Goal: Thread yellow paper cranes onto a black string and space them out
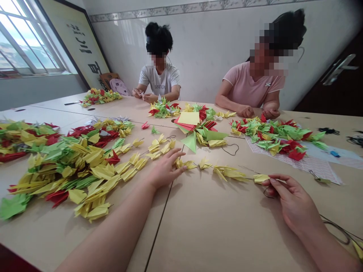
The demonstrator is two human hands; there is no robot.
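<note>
A strand of yellow paper cranes (224, 172) on a thin thread stretches across the beige table (215, 230) between my hands. My left hand (166, 168) lies flat, fingers stretched out, pressing on cranes at the strand's left part. My right hand (287, 198) is closed in a pinch on the thread just behind the last yellow crane (261, 177). A dark cord (337, 228) trails from under my right wrist towards the right edge.
A big heap of yellow, green and red cranes (70, 166) covers the table's left. Square paper sheets (188, 119) and more cranes lie in the middle, another pile (279, 138) at right. Two people sit across, hands on the table.
</note>
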